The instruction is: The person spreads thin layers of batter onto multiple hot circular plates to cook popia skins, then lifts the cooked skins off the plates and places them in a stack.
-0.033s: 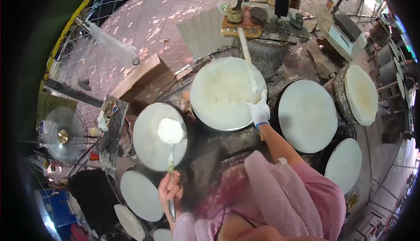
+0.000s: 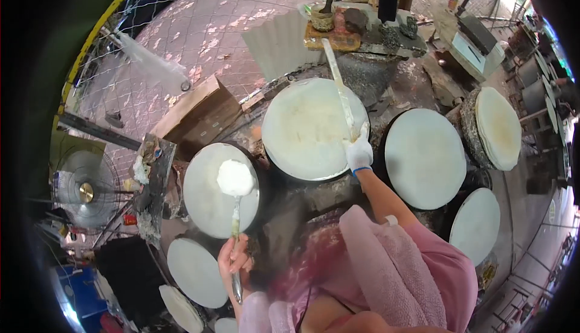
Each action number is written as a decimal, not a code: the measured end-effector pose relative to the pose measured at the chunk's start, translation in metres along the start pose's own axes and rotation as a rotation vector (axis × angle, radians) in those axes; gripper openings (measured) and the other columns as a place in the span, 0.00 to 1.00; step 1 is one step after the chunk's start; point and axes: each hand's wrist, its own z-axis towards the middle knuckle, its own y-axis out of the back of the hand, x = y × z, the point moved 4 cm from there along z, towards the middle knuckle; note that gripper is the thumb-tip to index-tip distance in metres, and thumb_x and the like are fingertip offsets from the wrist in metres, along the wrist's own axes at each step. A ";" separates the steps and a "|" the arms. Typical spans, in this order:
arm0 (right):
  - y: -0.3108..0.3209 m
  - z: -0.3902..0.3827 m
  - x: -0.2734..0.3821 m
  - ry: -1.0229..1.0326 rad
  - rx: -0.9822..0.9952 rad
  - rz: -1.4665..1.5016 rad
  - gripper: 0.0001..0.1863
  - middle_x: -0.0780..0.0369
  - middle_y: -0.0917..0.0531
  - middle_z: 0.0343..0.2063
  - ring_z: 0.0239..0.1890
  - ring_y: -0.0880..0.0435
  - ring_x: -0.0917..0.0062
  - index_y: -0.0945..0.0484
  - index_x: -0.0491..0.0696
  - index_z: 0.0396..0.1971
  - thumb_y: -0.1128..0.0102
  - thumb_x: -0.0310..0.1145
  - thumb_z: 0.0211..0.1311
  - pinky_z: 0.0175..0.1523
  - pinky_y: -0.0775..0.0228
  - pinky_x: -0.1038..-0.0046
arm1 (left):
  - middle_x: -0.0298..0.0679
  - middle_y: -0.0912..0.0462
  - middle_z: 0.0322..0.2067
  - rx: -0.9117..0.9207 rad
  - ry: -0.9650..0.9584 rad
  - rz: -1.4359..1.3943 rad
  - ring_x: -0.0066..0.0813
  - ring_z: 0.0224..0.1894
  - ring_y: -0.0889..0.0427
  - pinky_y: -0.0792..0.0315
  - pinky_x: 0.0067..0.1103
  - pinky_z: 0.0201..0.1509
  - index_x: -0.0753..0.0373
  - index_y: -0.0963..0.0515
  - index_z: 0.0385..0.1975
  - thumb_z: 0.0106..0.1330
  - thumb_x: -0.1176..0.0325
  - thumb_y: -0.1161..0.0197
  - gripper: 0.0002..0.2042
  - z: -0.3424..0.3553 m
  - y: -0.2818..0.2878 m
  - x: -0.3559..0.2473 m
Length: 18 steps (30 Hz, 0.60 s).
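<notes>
My bare left hand (image 2: 234,259) is closed round the handle of a ladle (image 2: 236,179), whose bowl is full of thick white batter. That bowl hangs over the round, pale left griddle (image 2: 202,205). My right hand (image 2: 359,152), in a white glove with a blue cuff, grips a long, flat, whitish spreading blade (image 2: 339,85). The blade lies across the right side of the large middle griddle (image 2: 302,121), its far end reaching past the rim. Light tan patches mark the middle griddle's pale surface. I cannot tell whether the blade touches it.
More round griddles stand around me, one (image 2: 425,159) just right of my gloved hand. A stack of pale flat rounds (image 2: 498,129) is at far right. A cardboard box (image 2: 199,112) and wire fence lie beyond. A fan (image 2: 86,192) stands at left, a pot (image 2: 322,18) on the back ledge.
The blade's far end has swung slightly left, with a small turn of my gloved hand. My left hand and the ladle have hardly moved.
</notes>
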 end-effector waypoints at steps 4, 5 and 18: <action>-0.007 0.005 0.013 -0.049 -0.056 0.051 0.42 0.49 0.19 0.42 0.42 0.19 0.55 0.48 0.54 0.67 0.38 0.41 0.52 0.47 0.28 0.62 | 0.25 0.36 0.18 0.004 0.057 0.140 0.08 0.06 0.43 0.50 0.12 0.12 0.73 0.35 0.45 0.74 0.64 0.61 0.16 0.042 0.004 -0.044; 0.000 0.002 0.020 0.081 -0.164 0.189 0.39 0.49 0.20 0.45 0.44 0.20 0.56 0.43 0.53 0.65 0.38 0.38 0.52 0.49 0.28 0.63 | 0.25 0.36 0.18 0.041 0.083 0.169 0.08 0.06 0.44 0.50 0.12 0.11 0.73 0.35 0.45 0.74 0.64 0.61 0.16 0.054 0.003 -0.053; 0.163 -0.030 0.085 0.235 -0.113 0.940 0.23 0.65 0.19 0.38 0.37 0.23 0.83 0.26 0.39 0.49 0.37 0.23 0.49 0.44 0.29 0.79 | 0.24 0.37 0.17 0.010 0.148 0.378 0.10 0.06 0.42 0.48 0.14 0.12 0.72 0.32 0.43 0.74 0.63 0.60 0.16 0.152 -0.008 -0.102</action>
